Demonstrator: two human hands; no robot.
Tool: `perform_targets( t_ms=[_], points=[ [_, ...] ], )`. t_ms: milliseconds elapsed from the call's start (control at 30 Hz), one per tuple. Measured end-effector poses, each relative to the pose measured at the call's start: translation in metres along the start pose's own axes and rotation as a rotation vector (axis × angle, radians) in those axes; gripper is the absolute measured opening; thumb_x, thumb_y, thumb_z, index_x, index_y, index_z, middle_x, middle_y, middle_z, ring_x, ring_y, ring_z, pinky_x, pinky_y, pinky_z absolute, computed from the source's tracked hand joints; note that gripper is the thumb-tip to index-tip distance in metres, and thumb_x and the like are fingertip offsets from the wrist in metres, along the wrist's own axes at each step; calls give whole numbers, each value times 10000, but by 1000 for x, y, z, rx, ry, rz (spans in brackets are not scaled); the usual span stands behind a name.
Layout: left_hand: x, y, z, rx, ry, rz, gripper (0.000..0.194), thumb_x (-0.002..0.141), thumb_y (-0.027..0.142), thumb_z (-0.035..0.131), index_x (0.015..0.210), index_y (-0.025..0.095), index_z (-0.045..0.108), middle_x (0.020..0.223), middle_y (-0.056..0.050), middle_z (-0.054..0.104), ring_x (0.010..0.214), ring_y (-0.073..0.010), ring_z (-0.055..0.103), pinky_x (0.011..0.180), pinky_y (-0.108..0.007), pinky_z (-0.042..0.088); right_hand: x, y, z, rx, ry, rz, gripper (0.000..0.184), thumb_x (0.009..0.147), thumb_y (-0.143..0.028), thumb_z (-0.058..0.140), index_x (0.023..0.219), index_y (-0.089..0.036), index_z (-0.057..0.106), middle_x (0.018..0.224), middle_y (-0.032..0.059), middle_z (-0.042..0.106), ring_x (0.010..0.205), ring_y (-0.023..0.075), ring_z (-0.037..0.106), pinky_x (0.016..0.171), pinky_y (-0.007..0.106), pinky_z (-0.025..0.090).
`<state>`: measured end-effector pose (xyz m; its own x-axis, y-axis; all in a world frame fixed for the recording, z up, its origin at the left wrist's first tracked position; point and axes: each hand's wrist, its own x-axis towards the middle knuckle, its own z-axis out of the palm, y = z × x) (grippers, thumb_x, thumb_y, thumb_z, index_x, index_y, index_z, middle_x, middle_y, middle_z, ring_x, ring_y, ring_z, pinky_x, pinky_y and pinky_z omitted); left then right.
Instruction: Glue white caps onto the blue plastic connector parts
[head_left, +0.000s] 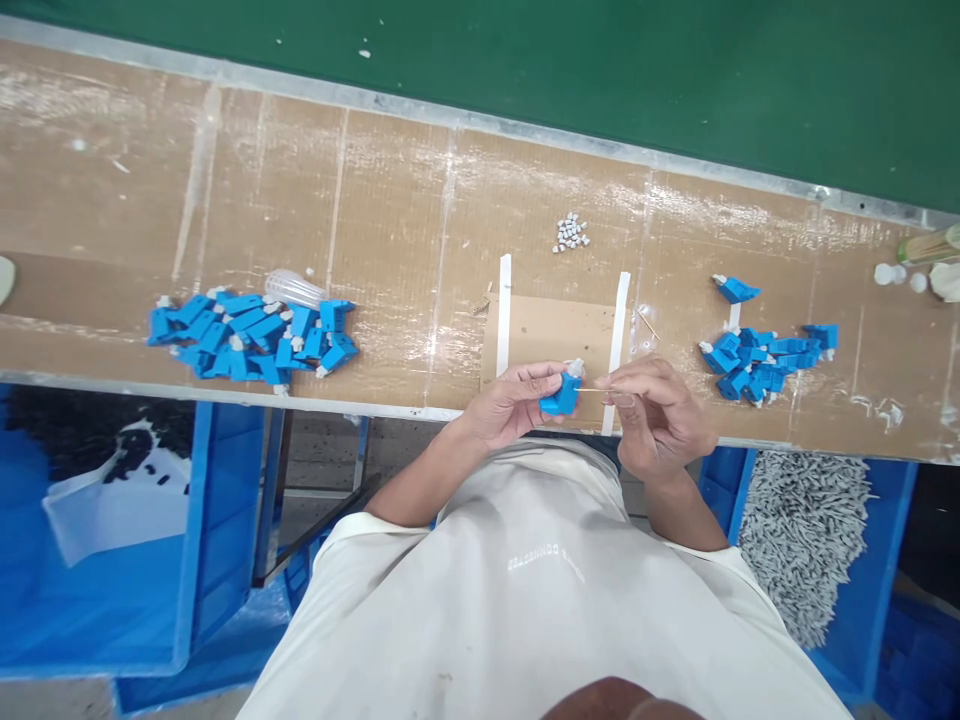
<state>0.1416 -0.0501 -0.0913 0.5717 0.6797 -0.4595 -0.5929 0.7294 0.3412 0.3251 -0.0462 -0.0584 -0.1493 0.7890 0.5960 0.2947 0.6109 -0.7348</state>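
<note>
My left hand (517,402) is closed around a small blue plastic part (561,394) with a whitish piece (575,367) at its top. Between the fingertips of my right hand (660,412) is a thin wooden toothpick (594,389), its tip pointing left and meeting or nearly touching the blue part's side. Both hands are above the front edge of a cardboard pad (561,335) held by two white tape strips. Past the pad lies a small heap of tiny grey-white pieces (571,233). Loose toothpicks (647,323) lie right of the pad.
Blue parts form a large pile (247,335) at left, beside a clear plastic cup (294,288), and a smaller pile (765,360) at right. Below the table are a blue bin (191,560) with black pieces and a bin of grey pieces (806,540). A toothpick container (926,247) lies far right.
</note>
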Motion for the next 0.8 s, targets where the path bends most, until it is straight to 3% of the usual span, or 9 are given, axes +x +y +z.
perform_targets(
  t_ms=[400,600,800],
  points=[
    [1,-1,0,30,22,26,350,711,308,928,931,101,752,749,-29,691,643,-115,660,602,-221,564,-7,6,-1,-120,-65,-82,204,992,-190,623,1146,-291,709,934,51,806,784,226,734,668,396,576],
    [-11,10,-6,34,34,57,388,698,330,936,939,91,748,772,-64,724,660,-141,697,565,-209,547,-1,4,-3,43,87,135,138,1002,-239,647,1076,-283,754,853,36,768,684,190,665,561,329,520],
    [-21,27,-20,-14,134,227,250,734,241,872,903,124,729,791,-62,734,762,-180,739,549,-196,533,-12,30,-2,-130,-197,228,136,1006,-250,641,1023,-260,776,927,54,743,871,207,689,729,353,562]
  ],
)
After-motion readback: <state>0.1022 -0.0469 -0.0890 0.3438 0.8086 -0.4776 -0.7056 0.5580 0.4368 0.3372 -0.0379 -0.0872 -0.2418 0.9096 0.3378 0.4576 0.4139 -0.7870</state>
